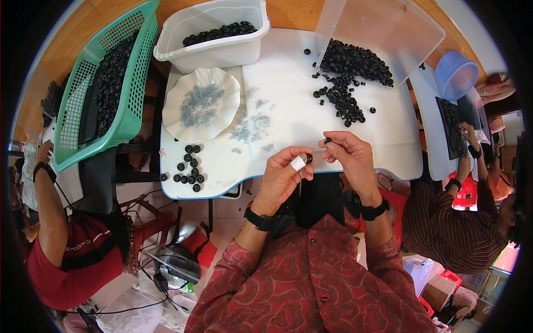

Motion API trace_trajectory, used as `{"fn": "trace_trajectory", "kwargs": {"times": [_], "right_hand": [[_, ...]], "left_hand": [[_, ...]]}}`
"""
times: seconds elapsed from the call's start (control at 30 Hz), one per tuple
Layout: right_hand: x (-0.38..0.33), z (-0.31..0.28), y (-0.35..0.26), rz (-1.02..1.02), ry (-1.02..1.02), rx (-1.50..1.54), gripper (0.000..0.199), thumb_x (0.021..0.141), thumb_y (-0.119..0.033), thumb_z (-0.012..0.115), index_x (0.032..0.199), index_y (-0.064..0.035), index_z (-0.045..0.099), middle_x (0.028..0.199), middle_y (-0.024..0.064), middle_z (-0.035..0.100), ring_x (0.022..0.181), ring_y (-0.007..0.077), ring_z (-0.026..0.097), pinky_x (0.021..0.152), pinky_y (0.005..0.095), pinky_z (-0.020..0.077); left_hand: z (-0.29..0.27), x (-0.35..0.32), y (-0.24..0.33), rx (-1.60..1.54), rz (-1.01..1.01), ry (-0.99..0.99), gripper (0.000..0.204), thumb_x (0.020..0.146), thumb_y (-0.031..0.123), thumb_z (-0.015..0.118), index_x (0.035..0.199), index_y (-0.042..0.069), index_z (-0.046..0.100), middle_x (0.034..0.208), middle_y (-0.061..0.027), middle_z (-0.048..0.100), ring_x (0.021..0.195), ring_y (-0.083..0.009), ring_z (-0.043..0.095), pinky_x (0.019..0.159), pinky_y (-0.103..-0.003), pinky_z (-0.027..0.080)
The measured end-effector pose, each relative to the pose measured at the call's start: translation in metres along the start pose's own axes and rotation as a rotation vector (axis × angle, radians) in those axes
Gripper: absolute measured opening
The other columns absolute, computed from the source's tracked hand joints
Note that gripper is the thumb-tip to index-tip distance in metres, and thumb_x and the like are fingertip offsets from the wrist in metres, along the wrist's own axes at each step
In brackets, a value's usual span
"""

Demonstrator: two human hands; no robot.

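Observation:
Over the table's front edge, my left hand (280, 175) is closed on a small round black part (309, 159). White tape is wrapped round one of its digits. Close beside it, my right hand (355, 161) pinches a tiny black piece (327, 141) between thumb and fingertip. The two hands are a little apart. Beyond them, tiny greyish see-through pieces (251, 129) are scattered on the table (294, 72); they are too small to name. More of them lie on a white wavy-rimmed plate (171, 114). Several round black parts (191, 172) stand grouped at the table's left front.
A tipped clear bin (383, 28) spills black parts (347, 89) across the back right. A white tub (211, 53) and a green basket (133, 83) hold more black parts. Other people work at left (78, 250) and right (455, 227), near a blue basket (456, 75).

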State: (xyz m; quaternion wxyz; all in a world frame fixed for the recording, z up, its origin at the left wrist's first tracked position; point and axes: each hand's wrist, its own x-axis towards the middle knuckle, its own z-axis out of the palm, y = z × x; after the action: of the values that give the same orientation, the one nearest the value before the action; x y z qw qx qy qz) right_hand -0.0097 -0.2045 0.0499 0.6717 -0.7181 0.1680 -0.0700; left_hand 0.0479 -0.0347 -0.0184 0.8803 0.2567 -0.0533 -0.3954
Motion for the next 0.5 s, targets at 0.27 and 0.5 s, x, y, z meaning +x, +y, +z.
{"fn": "trace_trajectory", "kwargs": {"times": [0.27, 0.5], "right_hand": [[-0.024, 0.005, 0.006, 0.051, 0.022, 0.188, 0.023, 0.093, -0.002, 0.059, 0.115, 0.0014, 0.063, 0.099, 0.012, 0.071, 0.077, 0.0127, 0.066, 0.068, 0.0236, 0.0511], [-0.031, 0.007, 0.016, 0.014, 0.064, 0.269, 0.021, 0.089, -0.005, 0.067, 0.11, 0.0001, 0.068, 0.094, 0.0067, 0.07, 0.078, 0.0101, 0.064, 0.068, 0.0215, 0.0495]], "left_hand": [[0.001, -0.001, -0.001, -0.004, 0.01, -0.014, 0.023, 0.095, 0.007, 0.057, 0.115, -0.004, 0.061, 0.098, -0.0116, 0.064, 0.08, -0.0145, 0.062, 0.07, -0.028, 0.054], [0.007, -0.006, 0.0, -0.002, -0.003, 0.0, 0.024, 0.095, 0.007, 0.058, 0.116, -0.004, 0.061, 0.1, -0.0128, 0.064, 0.08, -0.0148, 0.063, 0.07, -0.027, 0.055]]}}
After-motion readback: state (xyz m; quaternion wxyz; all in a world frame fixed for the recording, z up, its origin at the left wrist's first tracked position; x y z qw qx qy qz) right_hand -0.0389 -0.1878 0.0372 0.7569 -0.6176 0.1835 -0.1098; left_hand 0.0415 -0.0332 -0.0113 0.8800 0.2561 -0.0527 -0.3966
